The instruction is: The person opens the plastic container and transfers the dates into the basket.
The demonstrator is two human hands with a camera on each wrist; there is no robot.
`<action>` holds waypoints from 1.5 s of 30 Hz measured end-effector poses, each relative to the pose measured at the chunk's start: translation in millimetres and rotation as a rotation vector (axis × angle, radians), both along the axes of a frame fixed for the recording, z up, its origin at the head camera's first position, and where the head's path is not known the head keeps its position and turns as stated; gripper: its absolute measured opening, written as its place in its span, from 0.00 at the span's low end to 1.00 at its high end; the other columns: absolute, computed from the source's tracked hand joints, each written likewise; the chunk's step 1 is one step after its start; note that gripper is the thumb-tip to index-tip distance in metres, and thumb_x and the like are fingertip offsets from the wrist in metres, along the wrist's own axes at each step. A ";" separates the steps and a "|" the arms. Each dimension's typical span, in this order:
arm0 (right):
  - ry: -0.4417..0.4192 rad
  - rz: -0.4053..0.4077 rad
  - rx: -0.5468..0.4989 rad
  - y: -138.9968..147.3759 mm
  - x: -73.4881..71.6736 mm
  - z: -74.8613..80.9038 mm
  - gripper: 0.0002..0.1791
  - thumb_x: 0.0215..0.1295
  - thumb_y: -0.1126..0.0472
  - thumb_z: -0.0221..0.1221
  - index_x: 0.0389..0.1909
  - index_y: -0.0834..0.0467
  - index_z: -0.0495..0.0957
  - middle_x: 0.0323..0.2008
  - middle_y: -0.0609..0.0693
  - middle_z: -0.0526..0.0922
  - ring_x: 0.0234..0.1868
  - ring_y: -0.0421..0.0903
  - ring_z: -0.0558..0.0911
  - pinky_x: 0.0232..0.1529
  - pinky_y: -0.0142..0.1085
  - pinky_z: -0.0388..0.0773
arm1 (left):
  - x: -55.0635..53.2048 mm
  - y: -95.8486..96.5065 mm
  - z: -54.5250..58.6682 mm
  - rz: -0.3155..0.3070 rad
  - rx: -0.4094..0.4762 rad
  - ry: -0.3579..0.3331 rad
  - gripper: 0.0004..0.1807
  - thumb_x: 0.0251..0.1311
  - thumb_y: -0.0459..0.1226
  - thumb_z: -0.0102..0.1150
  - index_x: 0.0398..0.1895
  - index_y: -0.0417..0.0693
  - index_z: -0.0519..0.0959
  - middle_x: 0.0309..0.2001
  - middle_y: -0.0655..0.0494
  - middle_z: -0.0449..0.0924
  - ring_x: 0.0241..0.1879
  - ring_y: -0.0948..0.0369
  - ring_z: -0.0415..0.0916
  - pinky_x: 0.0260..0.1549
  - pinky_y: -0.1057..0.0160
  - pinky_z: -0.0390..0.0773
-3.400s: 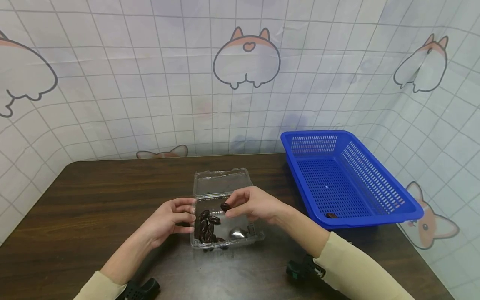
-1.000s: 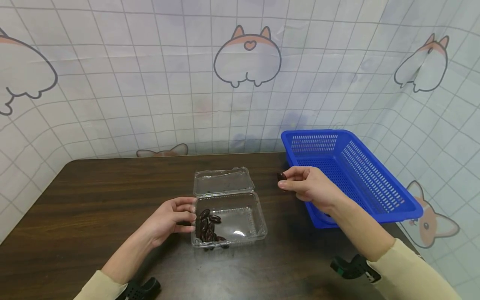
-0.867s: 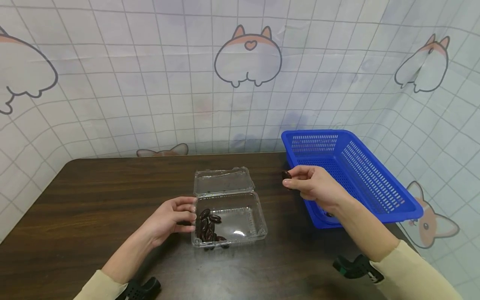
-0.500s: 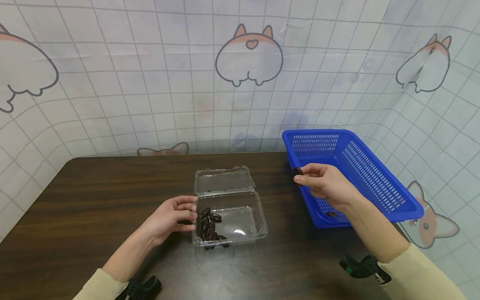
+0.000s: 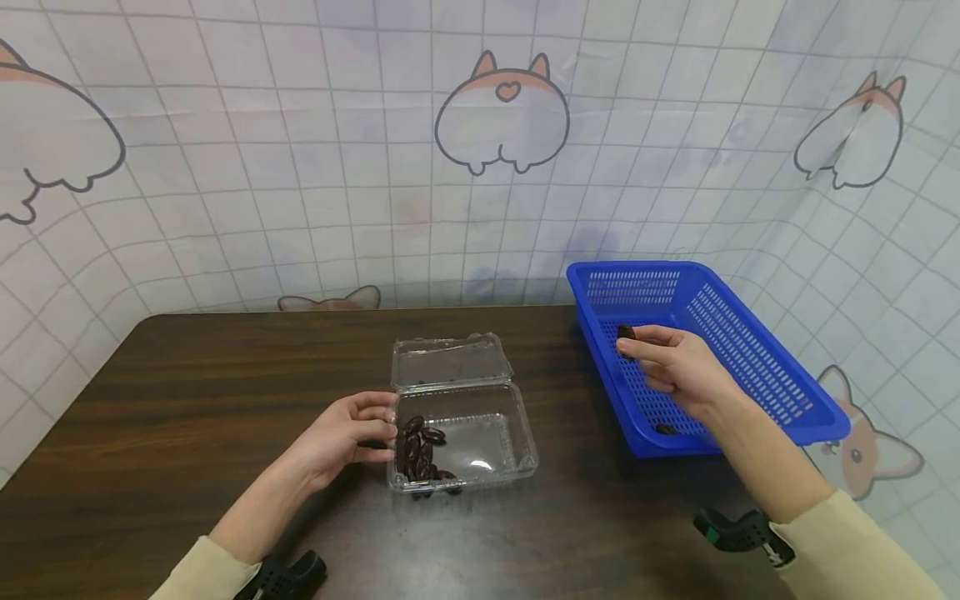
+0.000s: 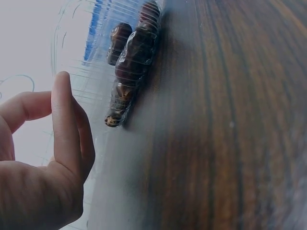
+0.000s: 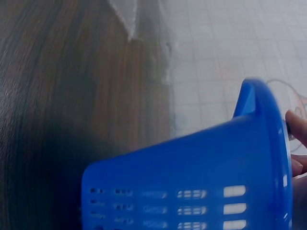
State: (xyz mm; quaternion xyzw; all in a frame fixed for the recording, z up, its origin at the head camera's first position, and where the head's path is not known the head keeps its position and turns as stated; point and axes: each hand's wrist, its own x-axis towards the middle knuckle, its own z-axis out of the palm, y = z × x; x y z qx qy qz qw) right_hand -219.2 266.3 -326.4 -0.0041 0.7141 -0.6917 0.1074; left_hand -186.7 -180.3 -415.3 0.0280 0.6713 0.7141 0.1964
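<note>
My right hand [image 5: 686, 367] pinches a dark brown date [image 5: 625, 337] between thumb and fingers, over the left part of the blue basket [image 5: 780, 433]. One more date [image 5: 665, 429] lies in the basket's near corner. My left hand [image 5: 337, 437] rests its fingertips against the left wall of a clear plastic clamshell box [image 5: 495, 475], whose lid [image 5: 450, 362] lies folded back. Several dates [image 5: 423, 454] are bunched at the box's left side. In the left wrist view, the dates [image 6: 136, 52] show through the ribbed wall beside my fingers. The right wrist view has the held date mostly hidden behind the basket rim.
A dark wood-grain table [image 5: 225, 375] carries both containers, the basket at its right back. The tall rim [image 7: 276, 143] of the basket stands between table and right hand in the right wrist view. A white tiled-pattern cloth [image 5: 315, 167] with dog drawings hangs behind.
My right hand has carried a date from the clamshell box rightward, past the basket's left rim, to over its inside. My left hand stays at the box.
</note>
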 end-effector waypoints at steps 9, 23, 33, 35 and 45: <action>0.003 -0.047 0.066 15.2 -1.8 -7.3 0.31 0.72 0.59 0.64 0.68 0.68 0.63 0.32 0.41 0.75 0.18 0.37 0.59 0.19 0.30 0.57 | -0.1 0.8 1.1 -0.008 -0.015 0.004 0.33 0.67 0.28 0.58 0.73 0.29 0.59 0.43 0.51 0.74 0.37 0.58 0.79 0.39 0.57 0.87; 0.006 -0.016 0.246 27.8 0.6 -10.9 0.32 0.74 0.55 0.62 0.68 0.68 0.63 0.37 0.42 0.77 0.19 0.37 0.62 0.21 0.31 0.62 | 2.1 2.2 0.8 0.016 -0.019 -0.009 0.32 0.68 0.28 0.58 0.72 0.30 0.61 0.43 0.51 0.74 0.37 0.58 0.79 0.39 0.58 0.87; 0.020 -0.016 0.253 31.2 2.5 -11.6 0.27 0.74 0.54 0.63 0.65 0.65 0.68 0.41 0.44 0.79 0.18 0.37 0.61 0.19 0.31 0.62 | 1.6 2.3 1.3 0.012 -0.017 -0.007 0.32 0.68 0.28 0.58 0.72 0.29 0.60 0.43 0.51 0.74 0.37 0.58 0.79 0.39 0.58 0.87; 0.022 -0.018 0.252 31.7 3.0 -11.6 0.25 0.73 0.54 0.63 0.63 0.63 0.70 0.41 0.44 0.80 0.18 0.37 0.62 0.19 0.31 0.62 | 1.4 2.1 1.0 0.010 -0.017 -0.005 0.32 0.68 0.28 0.58 0.72 0.29 0.60 0.43 0.51 0.74 0.37 0.59 0.79 0.39 0.58 0.87; 0.036 -0.008 0.277 32.6 3.6 -10.2 0.22 0.72 0.52 0.65 0.58 0.61 0.74 0.38 0.44 0.79 0.18 0.37 0.62 0.20 0.32 0.62 | 1.1 1.8 0.7 0.009 -0.018 -0.005 0.31 0.69 0.28 0.57 0.72 0.30 0.60 0.42 0.52 0.74 0.36 0.59 0.79 0.39 0.58 0.87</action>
